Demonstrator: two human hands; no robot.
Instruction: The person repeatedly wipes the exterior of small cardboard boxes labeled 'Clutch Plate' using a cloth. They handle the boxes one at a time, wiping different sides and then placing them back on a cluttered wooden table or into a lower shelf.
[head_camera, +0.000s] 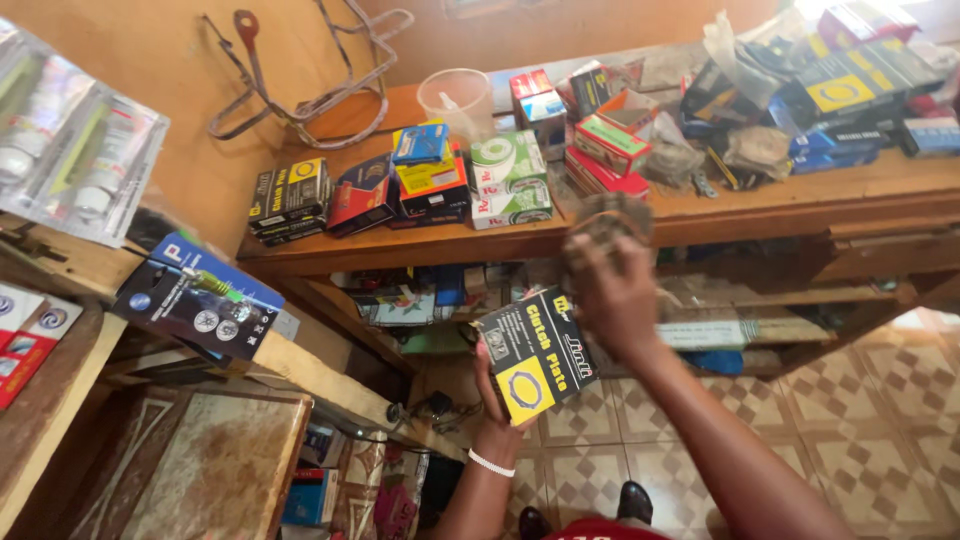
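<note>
We see the left hand with its fingers wrapped around the lower edge of a black and yellow box, holding it tilted, face up, below the front edge of the wooden shelf. A white bracelet circles that wrist. The right hand is raised just above the box, fingers closed on a round grey part that is blurred, so we cannot tell more about it; it sits right in front of the shelf edge. On the shelf top, to the left of the hands, lies a stack of similar black and yellow boxes, then red, blue and green-white boxes, and a clear plastic cup behind them. Under the shelf runs a tiled floor.
</note>
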